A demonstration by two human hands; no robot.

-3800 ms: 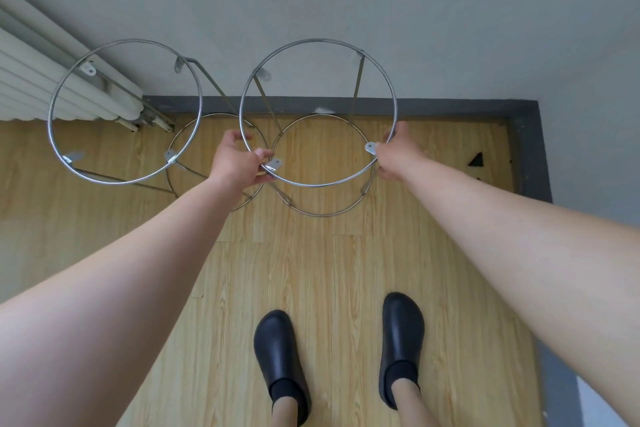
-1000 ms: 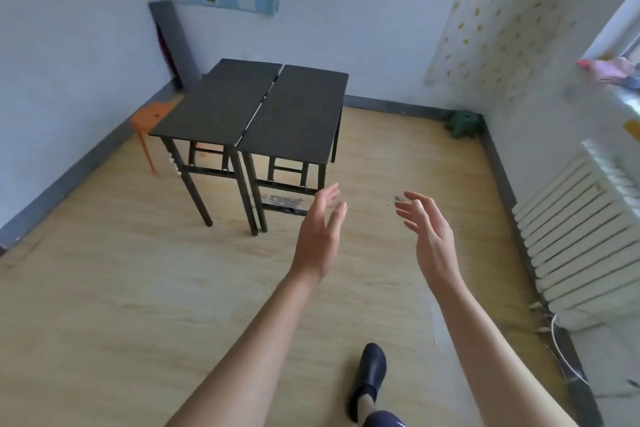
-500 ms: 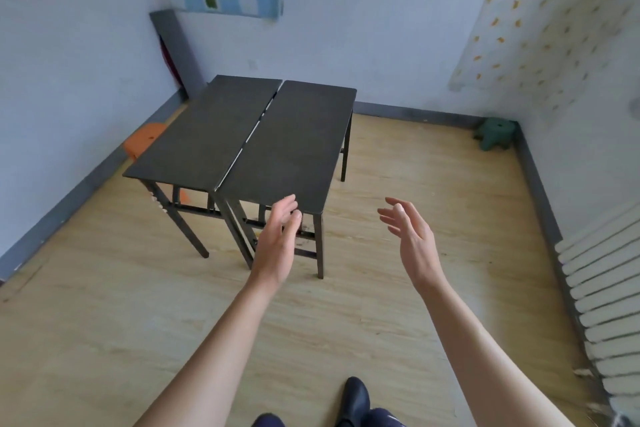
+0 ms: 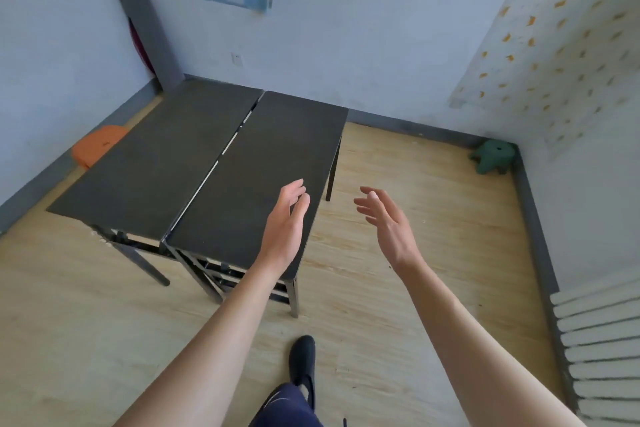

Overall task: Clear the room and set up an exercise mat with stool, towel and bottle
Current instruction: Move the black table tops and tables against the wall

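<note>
Both hands out at mid-frame, left hand (image 4: 286, 222) over the dark tabletop (image 4: 242, 163), right hand (image 4: 388, 222) beside it, fingers loosely spread, holding nothing.

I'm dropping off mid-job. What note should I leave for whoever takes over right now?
Left hand: open, empty, above the near end of the right table. Right hand: open, empty, just right of that table.
Beside it stands the left table, with the orange stool behind; the green stool sits in the far right corner.
Done: no setup visible. Left: probably shift the tables; mat, towel, bottle not in view.
</note>
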